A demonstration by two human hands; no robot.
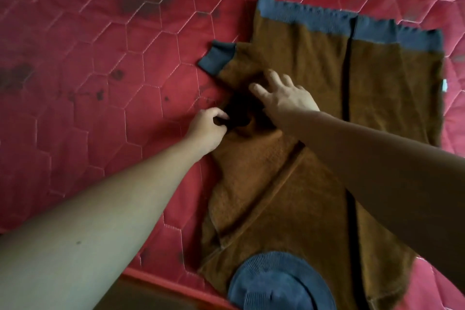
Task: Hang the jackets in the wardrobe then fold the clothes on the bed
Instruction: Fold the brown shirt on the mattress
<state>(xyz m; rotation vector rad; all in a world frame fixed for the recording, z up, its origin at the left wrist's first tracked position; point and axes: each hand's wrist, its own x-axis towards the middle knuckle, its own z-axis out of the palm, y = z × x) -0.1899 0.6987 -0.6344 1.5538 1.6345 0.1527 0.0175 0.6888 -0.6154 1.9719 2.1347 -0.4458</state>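
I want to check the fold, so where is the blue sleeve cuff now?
In the head view the blue sleeve cuff lies on the red mattress at the left edge of the brown jacket, above and left of the right hand.

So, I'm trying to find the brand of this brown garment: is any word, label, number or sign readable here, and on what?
No text can be read anywhere.
Tag at the right edge of the garment: small and white, too small and blurred to read.
Garment itself: no print or logo visible.
Mattress: stitched pattern and dark stains only, no lettering.
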